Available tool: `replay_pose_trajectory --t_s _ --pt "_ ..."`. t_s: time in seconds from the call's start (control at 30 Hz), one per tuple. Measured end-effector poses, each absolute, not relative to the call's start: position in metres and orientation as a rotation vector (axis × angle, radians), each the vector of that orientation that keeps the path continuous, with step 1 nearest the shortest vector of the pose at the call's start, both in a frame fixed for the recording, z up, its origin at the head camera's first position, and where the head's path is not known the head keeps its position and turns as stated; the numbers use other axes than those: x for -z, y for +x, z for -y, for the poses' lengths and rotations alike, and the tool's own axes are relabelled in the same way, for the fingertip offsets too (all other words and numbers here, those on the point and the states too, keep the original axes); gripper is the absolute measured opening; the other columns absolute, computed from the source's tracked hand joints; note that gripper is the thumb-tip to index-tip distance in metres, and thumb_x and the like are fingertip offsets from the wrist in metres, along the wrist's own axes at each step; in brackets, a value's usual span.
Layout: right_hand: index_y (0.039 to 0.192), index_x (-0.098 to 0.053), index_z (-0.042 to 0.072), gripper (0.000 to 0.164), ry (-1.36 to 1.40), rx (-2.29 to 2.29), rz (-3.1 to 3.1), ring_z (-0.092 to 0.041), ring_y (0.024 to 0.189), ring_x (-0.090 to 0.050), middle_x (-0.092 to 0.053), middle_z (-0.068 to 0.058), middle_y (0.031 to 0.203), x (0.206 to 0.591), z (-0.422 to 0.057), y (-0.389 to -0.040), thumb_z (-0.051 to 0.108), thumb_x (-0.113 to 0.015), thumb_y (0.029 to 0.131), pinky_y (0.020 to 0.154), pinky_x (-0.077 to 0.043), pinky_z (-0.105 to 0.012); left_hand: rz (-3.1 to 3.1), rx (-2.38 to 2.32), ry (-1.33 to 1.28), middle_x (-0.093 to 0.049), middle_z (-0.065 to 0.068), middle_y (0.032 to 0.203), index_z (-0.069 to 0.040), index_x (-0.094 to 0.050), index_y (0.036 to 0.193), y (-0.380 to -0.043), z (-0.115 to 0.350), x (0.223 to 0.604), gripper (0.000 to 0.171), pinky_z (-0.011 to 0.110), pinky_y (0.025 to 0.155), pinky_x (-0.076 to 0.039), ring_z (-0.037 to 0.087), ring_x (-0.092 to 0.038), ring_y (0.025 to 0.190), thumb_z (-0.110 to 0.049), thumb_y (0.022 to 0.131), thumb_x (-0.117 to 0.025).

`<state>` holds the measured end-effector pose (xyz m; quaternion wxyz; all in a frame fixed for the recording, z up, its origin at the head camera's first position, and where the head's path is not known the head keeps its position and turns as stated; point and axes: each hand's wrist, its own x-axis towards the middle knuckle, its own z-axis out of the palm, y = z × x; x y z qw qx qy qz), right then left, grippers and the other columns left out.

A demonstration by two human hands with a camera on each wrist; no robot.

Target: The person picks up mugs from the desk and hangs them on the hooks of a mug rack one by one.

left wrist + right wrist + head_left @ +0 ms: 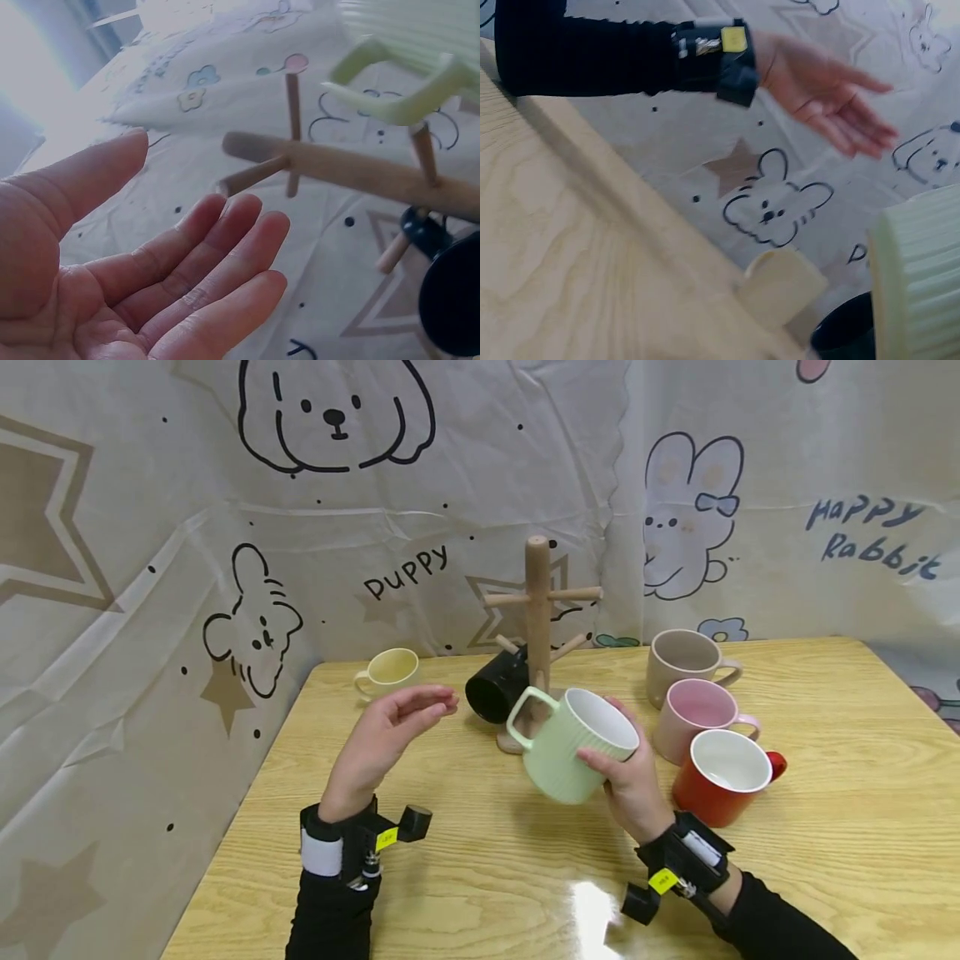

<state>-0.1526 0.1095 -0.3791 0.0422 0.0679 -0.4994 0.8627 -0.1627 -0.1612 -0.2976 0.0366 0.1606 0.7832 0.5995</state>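
Observation:
My right hand [633, 781] grips a ribbed light green mug [566, 756] by its body, thumb at the near side of the rim. Tilted in the air, the mug has its white inside toward the upper right and its handle pointing left at the wooden mug stand [537, 610]. A black mug [497, 687] hangs by its handle from a low peg of that stand. To the left, my left hand [390, 727] is raised with nothing in it, its fingers extended and the palm turned toward the stand. The left wrist view shows the green handle [405, 105] near a peg.
A yellow mug [392, 670] stands at the table's back left. On the right, a taupe mug [684, 660], a pink mug [697, 714] and a red mug [720, 781] stand in a row, handles to the right. A printed cloth [465, 460] hangs behind the wooden table [465, 877].

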Motion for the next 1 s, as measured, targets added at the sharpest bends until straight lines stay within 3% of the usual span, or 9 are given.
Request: replay_pose_trajectory --t_s 0.37,0.53,0.7,1.0 --pt "0.134 -0.030 0.008 0.066 0.056 -2.659 1.481 -0.009 0.098 -0.054 -0.051 0.004 0.111 0.394 -0.104 -0.169 -0.005 -0.062 0.078 0.083 -0.049 -0.022 -2.534 -1.786 0.431 -0.063 0.011 0.115 -0.006 -0.060 0.115 -0.158 0.170 0.292 0.030 0.021 0.090 -0.047 0.007 -0.061 0.101 -0.023 0.091 -0.058" --pt "0.134 -0.029 0.008 0.066 0.023 -2.675 1.463 -0.009 0.099 -0.053 -0.050 0.004 0.111 0.398 -0.102 -0.175 -0.006 -0.061 0.078 0.084 -0.048 -0.021 -2.640 -1.683 0.414 -0.065 0.009 0.111 -0.007 -0.062 0.113 -0.157 0.171 0.293 0.029 0.029 0.091 -0.048 0.014 -0.061 0.101 -0.024 0.090 -0.059" --pt "0.137 -0.025 0.008 0.068 -0.008 -2.670 1.505 -0.009 0.101 -0.052 -0.048 0.004 0.113 0.401 -0.102 -0.177 -0.005 -0.059 0.080 0.085 -0.048 -0.022 -2.931 -1.368 0.421 -0.067 0.011 0.104 -0.005 -0.063 0.111 -0.158 0.172 0.297 0.028 0.039 0.086 -0.050 0.023 -0.064 0.095 -0.022 0.089 -0.061" --pt "0.139 -0.024 0.006 0.070 -0.043 -2.674 1.493 -0.009 0.101 -0.051 -0.046 0.003 0.114 0.407 -0.099 -0.183 -0.008 -0.057 0.079 0.085 -0.048 -0.021 -3.059 -0.840 0.438 -0.069 0.007 0.097 -0.006 -0.064 0.107 -0.159 0.171 0.303 0.030 0.040 0.078 -0.050 0.023 -0.064 0.090 -0.030 0.088 -0.061"
